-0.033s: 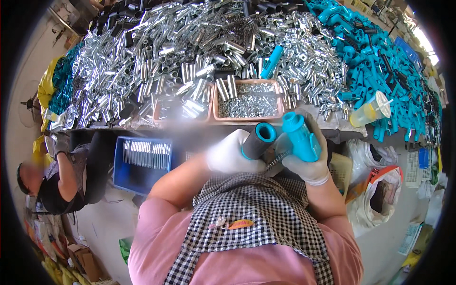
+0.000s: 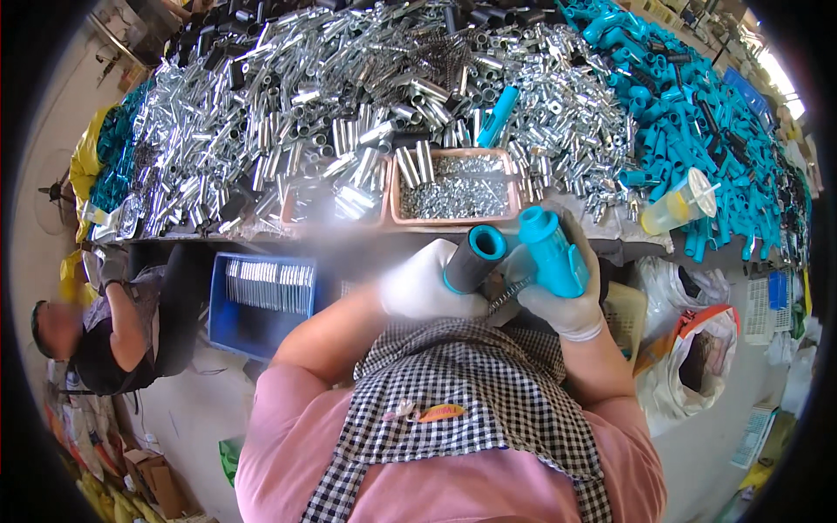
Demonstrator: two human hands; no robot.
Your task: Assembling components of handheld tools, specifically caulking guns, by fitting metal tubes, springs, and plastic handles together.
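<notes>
In a white glove, my left hand (image 2: pixel 418 286) is closed around a black tube (image 2: pixel 472 267) with a turquoise lining at its open top and a turquoise band lower down. My right hand (image 2: pixel 575 315), also gloved, grips a turquoise plastic handle piece (image 2: pixel 553 251) with a narrower round end and a lever-like part along its side. Between the hands runs a thin dark coil spring (image 2: pixel 507 295); where its ends sit is hidden by the gloves. Both pieces are held side by side, apart, just before the table edge.
Heaps of metal tubes (image 2: pixel 349 78) and turquoise parts (image 2: pixel 689 131) cover the table. A pink tray (image 2: pixel 394 205) of small metal pieces and a yellow-lidded cup (image 2: pixel 676 209) stand near its edge. Left are a blue bin (image 2: pixel 228 327) and a seated person (image 2: pixel 105 340); right, a white bag (image 2: pixel 676 397).
</notes>
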